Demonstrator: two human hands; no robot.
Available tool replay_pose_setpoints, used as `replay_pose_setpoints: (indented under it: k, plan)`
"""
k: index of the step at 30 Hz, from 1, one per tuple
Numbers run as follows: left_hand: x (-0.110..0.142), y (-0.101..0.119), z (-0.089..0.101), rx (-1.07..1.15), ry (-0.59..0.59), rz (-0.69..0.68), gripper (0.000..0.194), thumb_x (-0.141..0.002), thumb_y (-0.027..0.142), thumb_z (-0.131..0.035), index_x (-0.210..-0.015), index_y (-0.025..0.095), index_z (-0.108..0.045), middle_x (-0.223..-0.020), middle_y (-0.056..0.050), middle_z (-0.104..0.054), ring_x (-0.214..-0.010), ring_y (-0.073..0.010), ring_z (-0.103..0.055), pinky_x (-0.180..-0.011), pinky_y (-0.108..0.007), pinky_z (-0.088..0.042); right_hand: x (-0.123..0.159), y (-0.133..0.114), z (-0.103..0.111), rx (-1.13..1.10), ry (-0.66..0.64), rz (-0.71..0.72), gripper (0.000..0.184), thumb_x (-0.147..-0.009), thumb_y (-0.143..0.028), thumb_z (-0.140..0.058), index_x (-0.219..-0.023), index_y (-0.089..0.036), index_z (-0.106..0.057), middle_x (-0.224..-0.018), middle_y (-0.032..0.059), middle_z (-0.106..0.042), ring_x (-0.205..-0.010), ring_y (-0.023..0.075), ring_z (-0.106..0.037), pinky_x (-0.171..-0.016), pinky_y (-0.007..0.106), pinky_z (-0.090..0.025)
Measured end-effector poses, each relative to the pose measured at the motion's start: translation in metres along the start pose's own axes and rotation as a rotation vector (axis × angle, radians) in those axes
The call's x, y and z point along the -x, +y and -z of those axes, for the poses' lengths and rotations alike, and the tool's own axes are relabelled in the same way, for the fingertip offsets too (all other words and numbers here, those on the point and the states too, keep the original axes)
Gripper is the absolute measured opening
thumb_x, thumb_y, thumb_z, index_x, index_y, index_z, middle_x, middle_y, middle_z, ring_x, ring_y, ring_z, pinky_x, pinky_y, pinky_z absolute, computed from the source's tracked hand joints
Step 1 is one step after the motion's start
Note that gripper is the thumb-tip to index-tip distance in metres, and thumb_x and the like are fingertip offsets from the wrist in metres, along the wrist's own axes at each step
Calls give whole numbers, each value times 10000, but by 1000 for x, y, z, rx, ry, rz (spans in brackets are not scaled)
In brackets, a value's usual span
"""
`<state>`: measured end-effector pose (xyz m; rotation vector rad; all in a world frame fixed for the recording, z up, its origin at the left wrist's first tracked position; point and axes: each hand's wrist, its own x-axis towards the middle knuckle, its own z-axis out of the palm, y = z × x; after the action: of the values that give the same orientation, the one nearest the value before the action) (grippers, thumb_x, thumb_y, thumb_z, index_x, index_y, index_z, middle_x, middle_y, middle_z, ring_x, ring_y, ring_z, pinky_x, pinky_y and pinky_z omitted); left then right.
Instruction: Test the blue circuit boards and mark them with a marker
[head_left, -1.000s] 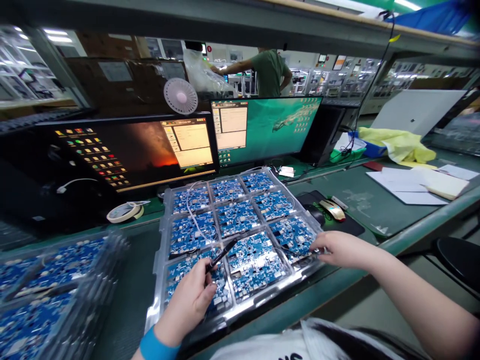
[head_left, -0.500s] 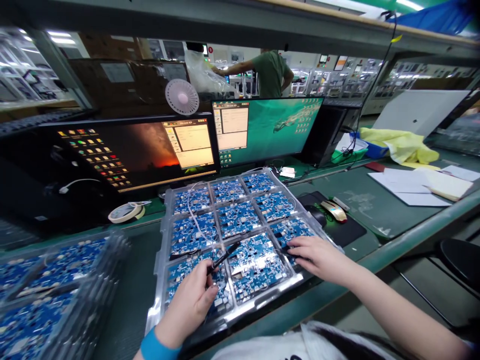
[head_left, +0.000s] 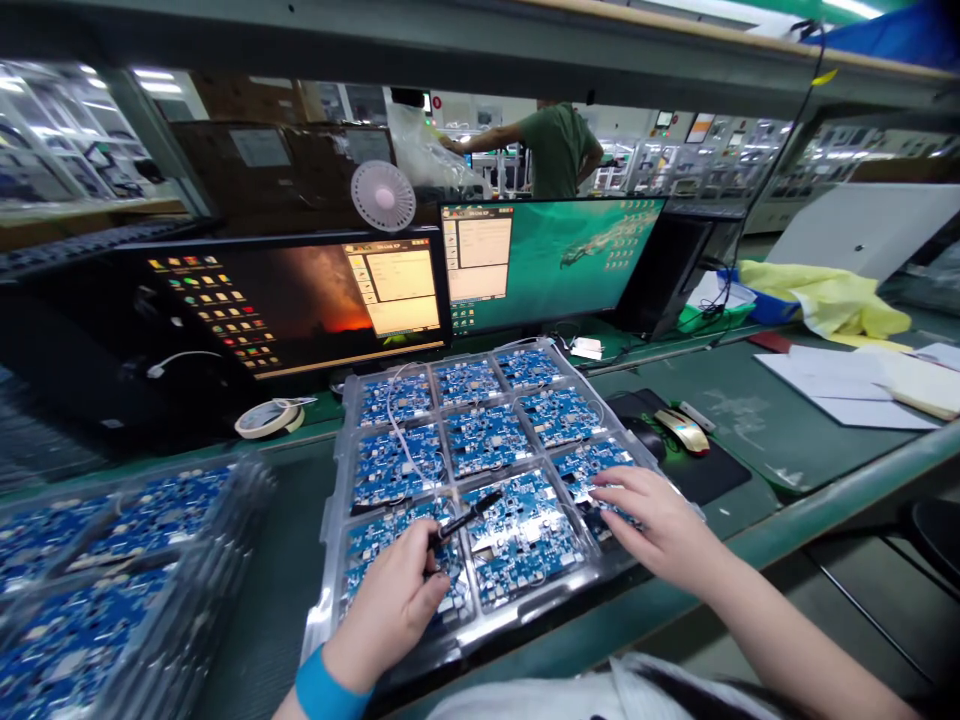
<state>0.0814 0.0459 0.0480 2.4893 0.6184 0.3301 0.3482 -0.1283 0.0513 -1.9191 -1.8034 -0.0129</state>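
Note:
A clear plastic tray [head_left: 466, 630], divided into compartments, holds several blue circuit boards [head_left: 487, 437]. My left hand [head_left: 397, 590] is closed around a slim black pen-like tool [head_left: 474, 512] above the tray's near-left compartment. The tool's far end points right, over the near-middle board [head_left: 525, 535]; whether it touches is unclear. My right hand [head_left: 656, 525] hovers at the tray's right side, fingers apart and partly over a board [head_left: 589, 462]. Nothing shows in those fingers. Across the left boards runs a white cable [head_left: 401, 430]. A blue band [head_left: 330, 688] circles my left wrist.
Stacked trays of boards [head_left: 97, 600] stand at left. Behind are two monitors [head_left: 315, 300], a small fan [head_left: 383, 196] and a tape roll [head_left: 266, 419]. To the right lie a gold mouse [head_left: 681, 430], papers [head_left: 832, 385] and yellow cloth [head_left: 847, 295]. A person [head_left: 556, 150] stands beyond.
My right hand has drawn slightly right and its fingers have spread. The left hand keeps its hold on the black pen-like tool. The whole view has shifted a little.

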Motion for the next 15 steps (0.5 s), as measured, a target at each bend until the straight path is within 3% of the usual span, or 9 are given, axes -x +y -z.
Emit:
replay_pose_setpoints:
  k: [2, 7, 11, 15]
  plan:
    - [0, 11, 3, -20, -2, -47, 649, -759, 654, -98, -1018, 141, -399, -815, -84, -519, -685, -216, -505, -637, -348, -411, -2, -19, -4, -128, -16, -9, 302, -786, -260, -450, -1079, -205, -500, -1024, 85, -525, -963, 187, -461, -839, 361, -376]
    - [2, 42, 2, -30, -129, -215, 733, -709, 703, -39, -960, 150, -450, -889, -108, -523, -775, -237, -497, -697, -365, -405, -12, -69, -22, -447, -241, 59, 656, -708, -362, -555, -1275, -214, -260, -1084, 86, -464, -969, 194, -440, -839, 338, -383]
    - [4, 51, -4, -22, -196, -289, 803, -678, 727, -15, -957, 132, -476, -872, -123, -546, -780, -245, -513, -721, -378, -410, -20, -88, -33, -551, -257, 118, 501, -791, -302, -446, -1265, -242, -293, -1139, 73, -415, -1038, 174, -397, -893, 316, -355]
    - [6, 41, -1, -42, -138, -262, 802, -710, 704, -48, -1116, 125, -424, -1054, -136, -515, -941, -251, -479, -829, -390, -374, -22, -83, -37, -608, -202, 159, 402, -807, -196, -376, -1203, -259, -400, -1210, 59, -357, -1110, 178, -350, -938, 335, -324]
